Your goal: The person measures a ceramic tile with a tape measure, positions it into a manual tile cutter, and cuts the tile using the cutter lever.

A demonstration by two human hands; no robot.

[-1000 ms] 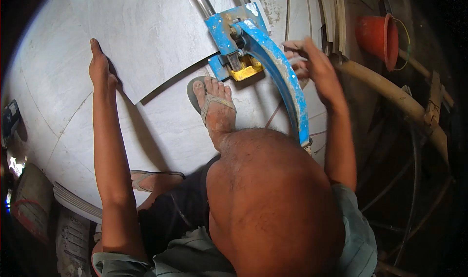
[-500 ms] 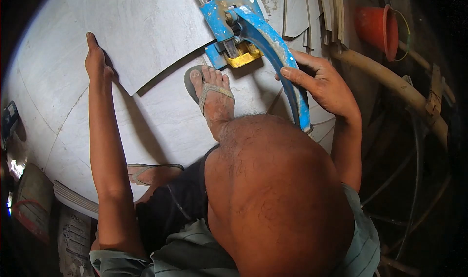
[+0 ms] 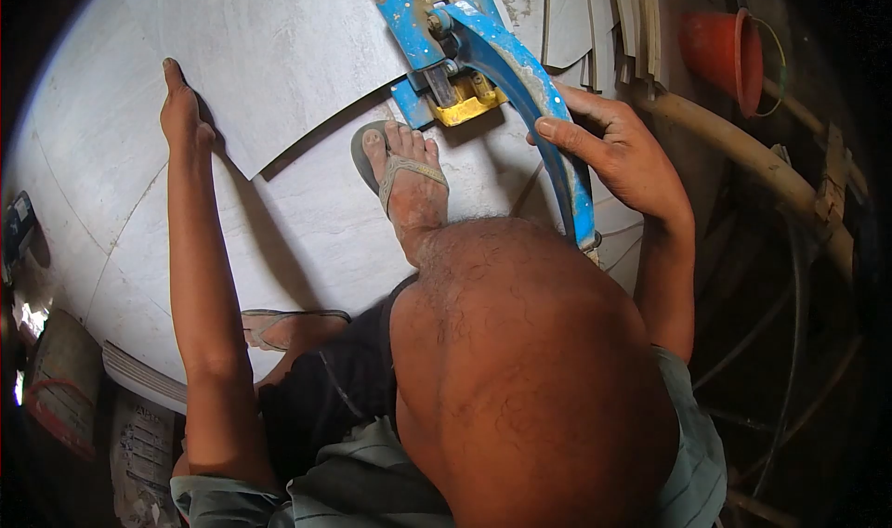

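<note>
A large grey-white floor tile (image 3: 288,64) reaches in from the top, its near edge raised and casting a shadow on the floor. My left hand (image 3: 183,115) grips its left edge; the thumb shows, while the other fingers are hidden. Across the tile's right part stands a manual tile cutter, with a blue carriage (image 3: 409,31) on metal rails and a yellow foot (image 3: 469,110) beneath. My right hand (image 3: 627,152) is closed around the cutter's curved blue lever (image 3: 530,91), thumb on the near side and fingers behind.
My sandalled foot (image 3: 413,180) stands just below the tile's edge. Cut tile pieces (image 3: 636,17) lean at the upper right, near a red bucket (image 3: 720,59) and a bamboo pole (image 3: 743,152). At the lower left are stacked tiles (image 3: 144,379) and a bag-like object (image 3: 65,370).
My right hand and the lever have shifted slightly right and toward me. The carriage has moved only a touch. My left hand and the tile look nearly unchanged.
</note>
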